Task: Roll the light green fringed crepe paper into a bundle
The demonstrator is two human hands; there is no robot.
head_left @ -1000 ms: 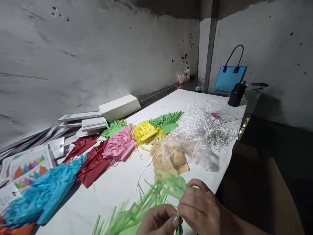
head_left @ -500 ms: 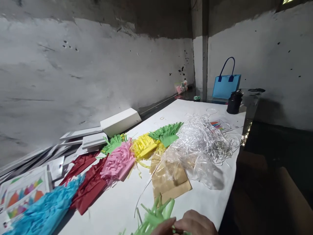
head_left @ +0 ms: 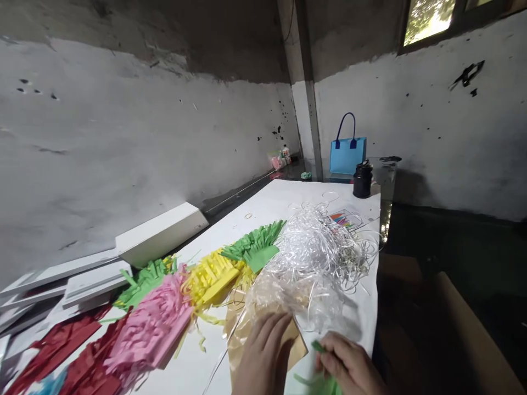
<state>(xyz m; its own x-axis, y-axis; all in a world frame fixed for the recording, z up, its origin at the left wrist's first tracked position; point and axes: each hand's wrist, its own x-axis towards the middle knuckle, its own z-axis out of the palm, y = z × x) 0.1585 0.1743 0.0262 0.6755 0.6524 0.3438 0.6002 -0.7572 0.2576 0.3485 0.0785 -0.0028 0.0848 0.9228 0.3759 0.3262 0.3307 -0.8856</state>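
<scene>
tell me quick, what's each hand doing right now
Left hand: open, fingers spread, resting flat on the brown paper.
Right hand: closed, pinching a green paper strip.

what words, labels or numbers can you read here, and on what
No text here can be read.
Label on the far bottle: too small to read.
Print on the card: coloured shapes, any words too small.
On the white box and the blue bag: no marks show.
On the green paper in the right hand: none.
</scene>
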